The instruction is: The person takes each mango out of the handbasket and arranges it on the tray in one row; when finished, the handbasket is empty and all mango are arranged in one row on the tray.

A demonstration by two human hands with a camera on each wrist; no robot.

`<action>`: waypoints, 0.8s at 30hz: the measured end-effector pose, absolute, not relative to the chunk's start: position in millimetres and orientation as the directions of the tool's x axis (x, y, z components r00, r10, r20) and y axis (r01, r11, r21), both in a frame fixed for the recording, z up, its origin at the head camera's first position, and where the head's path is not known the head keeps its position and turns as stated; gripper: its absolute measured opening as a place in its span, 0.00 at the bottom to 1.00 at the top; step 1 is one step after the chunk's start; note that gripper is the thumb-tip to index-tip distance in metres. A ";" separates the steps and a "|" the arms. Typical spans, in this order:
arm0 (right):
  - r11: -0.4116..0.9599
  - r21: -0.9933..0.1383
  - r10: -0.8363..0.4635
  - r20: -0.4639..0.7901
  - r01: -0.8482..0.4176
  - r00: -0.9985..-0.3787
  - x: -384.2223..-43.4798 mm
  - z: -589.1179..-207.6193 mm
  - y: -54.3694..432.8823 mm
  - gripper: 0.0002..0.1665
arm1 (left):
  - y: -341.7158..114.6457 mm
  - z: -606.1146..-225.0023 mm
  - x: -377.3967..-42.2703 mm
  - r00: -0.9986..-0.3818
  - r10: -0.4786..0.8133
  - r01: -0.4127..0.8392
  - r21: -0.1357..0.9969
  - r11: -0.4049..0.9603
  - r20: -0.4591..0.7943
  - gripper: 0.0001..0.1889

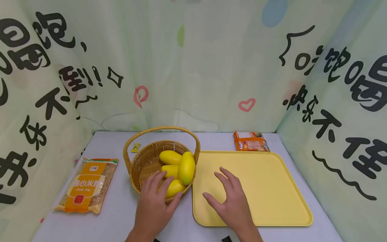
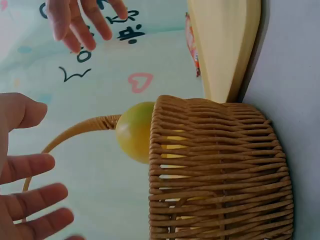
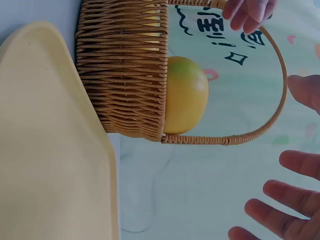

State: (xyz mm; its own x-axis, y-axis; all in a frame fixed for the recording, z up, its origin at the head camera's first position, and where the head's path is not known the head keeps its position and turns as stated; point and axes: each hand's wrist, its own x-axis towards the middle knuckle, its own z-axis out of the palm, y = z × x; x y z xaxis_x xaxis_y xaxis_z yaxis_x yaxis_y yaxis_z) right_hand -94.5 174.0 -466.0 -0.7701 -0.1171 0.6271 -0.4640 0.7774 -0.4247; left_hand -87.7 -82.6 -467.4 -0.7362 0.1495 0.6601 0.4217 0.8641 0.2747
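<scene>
A brown wicker basket (image 1: 145, 164) with a tall arched handle holds several yellow mangoes (image 1: 186, 168), heaped toward its right side. My left hand (image 1: 156, 201) hovers over the basket's near edge with fingers spread, gripping nothing; in the left wrist view its fingers (image 2: 40, 197) stand apart from the basket. Above the left part of a yellow tray (image 1: 272, 188), my right hand (image 1: 231, 201) is held with fingers parted and nothing in it. The right wrist view shows one mango (image 3: 186, 95) bulging above the basket's rim, away from the right fingers (image 3: 287, 197).
An orange-and-clear food bag (image 1: 87, 186) lies left of the basket. A red-orange packet (image 1: 251, 141) rests behind the tray, and a small yellow packet (image 1: 135, 147) is behind the basket. Printed curtains (image 1: 211, 67) enclose the white table (image 1: 118, 218).
</scene>
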 end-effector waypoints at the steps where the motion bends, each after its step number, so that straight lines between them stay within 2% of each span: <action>1: 0.768 -0.433 -0.107 0.638 -0.471 -0.762 -94.3 -465.5 175.1 0.41 | -83.7 -466.8 -87.0 -0.731 0.149 0.432 0.283 0.857 0.666 0.25; 7: 0.707 -0.520 -0.054 0.636 -0.479 -0.770 -91.8 -464.4 182.8 0.31 | -89.7 -466.8 -83.7 -0.705 0.140 0.504 0.352 0.789 0.695 0.16; 10: 0.673 -0.551 -0.033 0.644 -0.493 -0.764 -91.9 -466.9 188.5 0.29 | -92.0 -467.2 -80.3 -0.727 0.090 0.488 0.420 0.765 0.681 0.13; 15: 0.609 -0.613 0.029 0.652 -0.504 -0.758 -91.0 -473.6 198.0 0.25 | -97.9 -470.8 -75.1 -0.813 -0.078 0.339 0.579 0.741 0.577 0.13; 17: 0.600 -0.643 0.057 0.627 -0.475 -0.777 -88.9 -475.6 201.1 0.22 | -101.9 -473.3 -75.0 -0.838 -0.151 0.262 0.628 0.732 0.525 0.12; 24: 0.584 -0.706 0.128 0.567 -0.400 -0.814 -82.9 -484.6 211.1 0.19 | -115.7 -484.3 -76.0 -0.850 -0.343 0.063 0.723 0.688 0.400 0.12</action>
State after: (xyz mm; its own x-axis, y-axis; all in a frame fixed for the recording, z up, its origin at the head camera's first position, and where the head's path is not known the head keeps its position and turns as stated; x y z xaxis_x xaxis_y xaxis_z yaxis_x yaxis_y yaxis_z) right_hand -82.9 211.1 -484.6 -0.8141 0.1275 0.5666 -0.3998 0.5845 -0.7061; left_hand -76.0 -115.7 -484.3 -0.8496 -0.3435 0.4004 0.0625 0.6881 0.7229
